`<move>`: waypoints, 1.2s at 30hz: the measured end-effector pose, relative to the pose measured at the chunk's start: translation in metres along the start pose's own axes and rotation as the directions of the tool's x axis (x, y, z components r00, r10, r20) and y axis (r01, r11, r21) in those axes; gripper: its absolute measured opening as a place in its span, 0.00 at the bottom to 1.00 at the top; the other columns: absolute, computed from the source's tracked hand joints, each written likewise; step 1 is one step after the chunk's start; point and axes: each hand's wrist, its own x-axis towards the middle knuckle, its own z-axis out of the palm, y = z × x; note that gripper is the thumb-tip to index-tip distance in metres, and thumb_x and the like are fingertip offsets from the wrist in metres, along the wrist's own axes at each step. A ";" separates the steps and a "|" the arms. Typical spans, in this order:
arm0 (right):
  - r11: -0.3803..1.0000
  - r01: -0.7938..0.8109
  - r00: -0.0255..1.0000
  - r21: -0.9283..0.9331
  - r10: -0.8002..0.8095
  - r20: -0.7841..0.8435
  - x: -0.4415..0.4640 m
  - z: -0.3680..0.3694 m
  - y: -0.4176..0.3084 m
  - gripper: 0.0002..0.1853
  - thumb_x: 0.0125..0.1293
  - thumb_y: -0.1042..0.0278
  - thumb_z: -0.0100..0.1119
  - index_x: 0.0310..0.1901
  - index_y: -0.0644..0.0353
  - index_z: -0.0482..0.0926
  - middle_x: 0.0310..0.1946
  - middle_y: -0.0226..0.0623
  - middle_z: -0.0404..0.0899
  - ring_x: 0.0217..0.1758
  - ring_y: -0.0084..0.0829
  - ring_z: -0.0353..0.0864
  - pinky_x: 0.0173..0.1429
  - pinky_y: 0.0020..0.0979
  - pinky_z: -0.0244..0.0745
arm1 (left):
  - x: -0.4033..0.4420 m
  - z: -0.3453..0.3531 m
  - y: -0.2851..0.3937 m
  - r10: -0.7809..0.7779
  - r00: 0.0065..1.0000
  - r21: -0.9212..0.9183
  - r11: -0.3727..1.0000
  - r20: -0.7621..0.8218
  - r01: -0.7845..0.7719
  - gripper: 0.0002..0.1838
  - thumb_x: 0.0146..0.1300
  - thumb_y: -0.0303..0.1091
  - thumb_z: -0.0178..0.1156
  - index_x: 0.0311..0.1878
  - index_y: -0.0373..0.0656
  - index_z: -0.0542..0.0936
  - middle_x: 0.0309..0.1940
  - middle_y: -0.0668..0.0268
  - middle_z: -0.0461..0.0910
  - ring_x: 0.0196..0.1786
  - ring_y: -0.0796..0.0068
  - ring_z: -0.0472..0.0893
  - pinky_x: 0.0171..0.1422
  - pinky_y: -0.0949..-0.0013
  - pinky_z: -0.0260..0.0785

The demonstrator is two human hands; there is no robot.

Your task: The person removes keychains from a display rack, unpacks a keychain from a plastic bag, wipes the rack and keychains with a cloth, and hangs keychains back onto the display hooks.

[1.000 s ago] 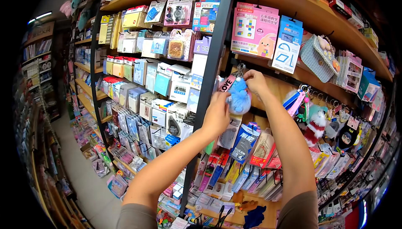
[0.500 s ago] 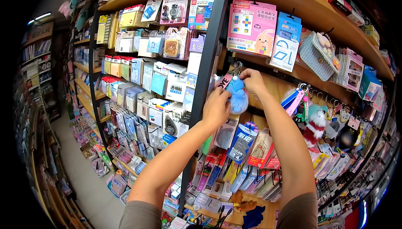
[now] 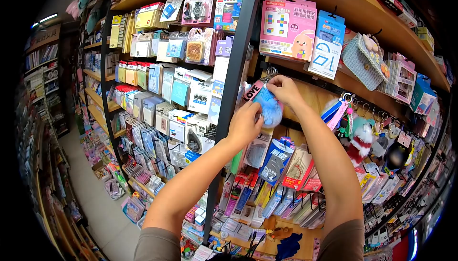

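Observation:
A fluffy blue plush keychain [image 3: 272, 111] hangs from a metal ring [image 3: 271, 71] on the rack, a pink strap [image 3: 253, 90] lettered LOVE beside it. My right hand [image 3: 285, 92] pinches the keychain's upper part, just below the ring, thumb and fingers together. Lower down on the other side, my left hand [image 3: 244, 122] has its fingers curled against the plush's left edge. Its fingertips are partly hidden, so how firmly they grip does not show.
A black upright post [image 3: 237, 65] stands just left of the keychain. Above hang a pink boxed set [image 3: 287, 29] and a blue ruler pack [image 3: 327, 44]. More keychains [image 3: 360, 141] hang on the right. Packaged rulers [image 3: 276, 161] hang below my hands.
My right hand has shifted slightly down and left on the keychain. The LOVE strap shows more fully, tilted to the left, and the plush has turned a little.

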 end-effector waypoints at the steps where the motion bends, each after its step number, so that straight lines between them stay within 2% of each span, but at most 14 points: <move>1: 1.000 0.026 1.000 -0.013 -0.026 -0.011 0.002 0.002 0.004 0.11 0.52 0.67 0.62 0.33 0.65 0.77 0.29 0.38 0.78 0.31 0.27 0.77 0.36 0.28 0.72 | -0.002 -0.002 0.000 -0.001 1.000 0.007 1.000 0.011 0.001 0.07 0.49 0.23 0.58 0.31 0.36 0.70 0.27 0.58 0.71 0.28 0.63 0.74 0.31 0.67 0.66; 2: 0.998 0.052 0.998 -0.026 -0.052 -0.021 0.003 0.002 0.005 0.14 0.49 0.64 0.64 0.33 0.66 0.78 0.30 0.41 0.79 0.33 0.30 0.78 0.40 0.31 0.73 | -0.003 -0.003 0.001 -0.003 1.000 0.015 1.000 0.021 0.002 0.07 0.49 0.23 0.58 0.30 0.36 0.70 0.26 0.58 0.71 0.27 0.64 0.74 0.30 0.67 0.66; 5: 0.996 0.059 0.998 -0.060 -0.061 -0.026 0.004 0.004 0.006 0.15 0.49 0.63 0.65 0.35 0.66 0.78 0.30 0.42 0.79 0.34 0.32 0.78 0.40 0.31 0.73 | -0.007 -0.005 0.001 -0.037 0.999 -0.029 0.999 0.015 0.037 0.08 0.49 0.23 0.59 0.29 0.35 0.69 0.25 0.59 0.71 0.25 0.66 0.74 0.30 0.69 0.66; 8: 0.997 0.072 0.997 -0.041 -0.074 -0.034 0.002 0.005 0.004 0.17 0.48 0.63 0.66 0.36 0.66 0.78 0.31 0.42 0.79 0.35 0.31 0.78 0.40 0.31 0.73 | -0.013 -0.011 0.007 -0.092 0.995 -0.081 0.992 0.024 0.094 0.08 0.49 0.24 0.60 0.29 0.35 0.69 0.24 0.59 0.71 0.24 0.67 0.74 0.29 0.69 0.66; 11: 1.000 -0.018 1.000 -0.024 0.018 -0.014 -0.001 0.003 -0.001 0.17 0.48 0.63 0.66 0.37 0.67 0.78 0.31 0.42 0.79 0.36 0.31 0.78 0.41 0.30 0.73 | -0.021 -0.011 0.003 -0.080 0.997 -0.055 0.995 0.001 0.080 0.08 0.49 0.24 0.60 0.28 0.35 0.69 0.23 0.59 0.70 0.24 0.67 0.74 0.28 0.69 0.66; 16: 0.997 0.051 0.998 -0.056 -0.053 -0.039 -0.001 0.001 0.007 0.16 0.49 0.64 0.65 0.36 0.66 0.78 0.31 0.41 0.79 0.34 0.28 0.77 0.40 0.29 0.73 | -0.035 -0.012 0.005 -0.173 0.985 -0.119 0.978 -0.005 0.171 0.09 0.50 0.26 0.62 0.28 0.35 0.70 0.22 0.59 0.72 0.23 0.69 0.75 0.28 0.70 0.67; 19: 0.999 0.048 0.998 0.004 -0.048 -0.038 -0.004 0.000 0.007 0.14 0.50 0.66 0.65 0.36 0.66 0.78 0.30 0.39 0.79 0.32 0.27 0.77 0.38 0.28 0.73 | -0.052 -0.017 0.012 -0.212 0.976 -0.151 0.965 0.049 0.217 0.09 0.50 0.26 0.62 0.28 0.35 0.71 0.22 0.59 0.73 0.23 0.70 0.75 0.28 0.70 0.67; 23: 0.995 -0.038 0.999 0.092 0.038 -0.005 -0.009 -0.010 -0.001 0.12 0.53 0.68 0.63 0.36 0.65 0.77 0.30 0.37 0.78 0.31 0.24 0.77 0.34 0.24 0.73 | -0.099 -0.025 0.025 -0.308 0.934 -0.263 0.900 0.183 0.349 0.10 0.51 0.30 0.64 0.29 0.36 0.72 0.22 0.63 0.74 0.23 0.78 0.73 0.28 0.74 0.66; 25: 0.964 -0.120 0.992 0.237 0.110 0.053 -0.020 -0.016 -0.019 0.12 0.58 0.68 0.59 0.40 0.65 0.74 0.34 0.37 0.77 0.33 0.25 0.78 0.36 0.25 0.76 | -0.134 -0.029 0.029 -0.366 0.885 -0.259 0.860 0.288 0.440 0.10 0.52 0.30 0.64 0.29 0.37 0.73 0.21 0.67 0.73 0.24 0.84 0.71 0.28 0.77 0.64; 27: 0.917 -0.175 0.984 0.360 0.146 0.107 -0.032 -0.023 -0.037 0.12 0.62 0.67 0.55 0.44 0.65 0.72 0.36 0.37 0.76 0.35 0.26 0.79 0.38 0.25 0.78 | -0.175 -0.031 0.032 -0.412 0.837 -0.344 0.775 0.360 0.530 0.09 0.53 0.30 0.64 0.29 0.37 0.73 0.20 0.70 0.73 0.24 0.87 0.69 0.28 0.79 0.63; 29: 0.861 -0.203 0.978 0.466 0.151 0.147 -0.039 -0.030 -0.049 0.13 0.63 0.65 0.54 0.45 0.65 0.71 0.37 0.38 0.76 0.36 0.28 0.79 0.39 0.25 0.79 | -0.214 -0.038 0.034 -0.471 0.760 -0.267 0.740 0.448 0.617 0.08 0.54 0.29 0.64 0.30 0.37 0.73 0.21 0.73 0.72 0.24 0.89 0.69 0.27 0.81 0.62; 31: 0.854 -0.211 0.974 0.475 0.139 0.182 -0.042 -0.035 -0.052 0.14 0.64 0.64 0.53 0.46 0.65 0.70 0.37 0.40 0.76 0.36 0.29 0.80 0.40 0.25 0.79 | -0.264 -0.035 0.023 -0.518 0.715 -0.323 0.653 0.469 0.685 0.08 0.54 0.28 0.64 0.31 0.37 0.74 0.20 0.74 0.71 0.24 0.89 0.68 0.26 0.81 0.60; 33: 0.848 -0.222 0.969 0.481 0.139 0.202 -0.046 -0.039 -0.057 0.14 0.64 0.63 0.53 0.45 0.65 0.70 0.37 0.40 0.76 0.36 0.29 0.80 0.40 0.25 0.79 | -0.296 -0.043 0.026 -0.608 0.624 -0.299 0.556 0.490 0.776 0.08 0.54 0.27 0.64 0.30 0.38 0.73 0.20 0.75 0.70 0.23 0.90 0.67 0.26 0.82 0.59; 36: 0.883 -0.189 0.982 0.430 0.160 0.104 -0.046 -0.044 -0.046 0.12 0.63 0.64 0.54 0.42 0.63 0.73 0.33 0.37 0.77 0.34 0.27 0.79 0.34 0.24 0.77 | -0.345 -0.060 0.025 -0.716 0.518 -0.278 0.436 0.468 0.856 0.09 0.52 0.29 0.65 0.29 0.36 0.75 0.19 0.72 0.73 0.24 0.87 0.68 0.28 0.80 0.62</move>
